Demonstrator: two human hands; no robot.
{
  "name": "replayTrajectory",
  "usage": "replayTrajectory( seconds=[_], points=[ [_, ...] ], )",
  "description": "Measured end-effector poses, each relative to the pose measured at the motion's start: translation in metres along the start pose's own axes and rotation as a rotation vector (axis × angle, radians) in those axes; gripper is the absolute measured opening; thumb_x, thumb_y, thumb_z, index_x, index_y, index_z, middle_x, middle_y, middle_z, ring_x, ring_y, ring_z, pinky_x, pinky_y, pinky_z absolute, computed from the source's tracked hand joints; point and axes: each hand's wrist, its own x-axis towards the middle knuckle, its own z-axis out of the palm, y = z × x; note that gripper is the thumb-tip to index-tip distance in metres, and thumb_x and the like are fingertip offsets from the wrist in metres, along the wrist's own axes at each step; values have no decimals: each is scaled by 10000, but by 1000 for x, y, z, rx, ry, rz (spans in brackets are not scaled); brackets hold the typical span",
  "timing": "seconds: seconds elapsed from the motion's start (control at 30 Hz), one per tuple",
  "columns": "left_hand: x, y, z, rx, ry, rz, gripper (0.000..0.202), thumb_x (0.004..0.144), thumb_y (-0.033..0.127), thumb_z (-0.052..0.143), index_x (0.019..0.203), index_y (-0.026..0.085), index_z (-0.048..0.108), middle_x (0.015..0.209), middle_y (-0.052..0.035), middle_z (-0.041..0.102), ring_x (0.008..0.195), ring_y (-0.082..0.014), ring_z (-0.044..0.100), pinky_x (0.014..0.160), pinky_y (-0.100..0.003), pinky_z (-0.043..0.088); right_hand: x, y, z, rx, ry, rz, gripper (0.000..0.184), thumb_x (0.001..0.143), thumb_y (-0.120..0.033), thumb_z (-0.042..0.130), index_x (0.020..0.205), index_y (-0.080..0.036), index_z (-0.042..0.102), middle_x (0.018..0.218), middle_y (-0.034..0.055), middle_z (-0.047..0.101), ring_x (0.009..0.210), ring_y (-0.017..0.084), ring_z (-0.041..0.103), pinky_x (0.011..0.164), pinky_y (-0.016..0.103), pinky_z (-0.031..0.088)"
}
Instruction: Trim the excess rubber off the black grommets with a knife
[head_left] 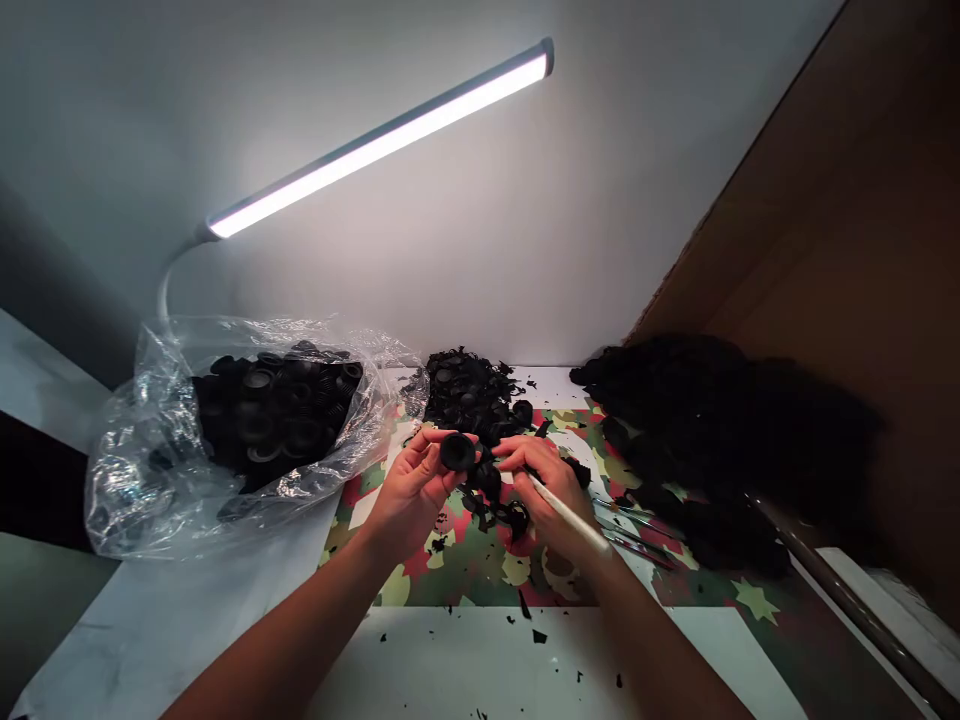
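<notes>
Between the thumb and fingers of my left hand (416, 490) is a round black rubber cap (457, 453), its hollow side facing me. My right hand (551, 490) is closed on a slim tool with a white handle (570, 515); its tip is too small to make out near the cap. Just behind and below both hands lie loose black rubber scraps (487, 485) and trimmed rings. Farther back rises a heap of black scraps (469, 390). A patterned camouflage sheet (480, 580) lies under my hands.
At left, a clear plastic bag (150, 480) holds many black round caps (277, 410). A big dark pile (697, 430) fills the right side. Metal tweezers-like tools (637, 530) lie right of my hand. A lit lamp bar (382, 140) hangs above; a brown rod (855, 610) slants at right.
</notes>
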Motion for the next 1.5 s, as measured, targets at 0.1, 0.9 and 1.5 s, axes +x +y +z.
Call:
replayTrajectory(
  seconds=[0.1,0.9,1.5],
  points=[
    [0,-2,0,91,12,32,255,774,288,814,979,186,700,1096,-76,736,976,-181,680,870,-285,518,-8,1,6,120,-43,76,241,855,-173,426,635,-221,512,658,8,557,694,184,535,676,321,418],
    [2,-17,-8,180,-37,-4,353,659,230,893,973,199,734,1017,-68,743,1039,-230,676,912,-315,508,-15,-29,20,225,-12,224,277,920,-434,615,742,-223,635,619,-11,527,501,126,480,435,246,372],
    [-3,-2,-5,947,-283,332,178,878,269,695,1045,225,736,962,-63,604,866,-191,612,757,-302,520,-19,-12,25,237,-37,263,399,993,-484,443,715,-212,529,547,-48,420,461,101,393,445,229,336]
  ],
)
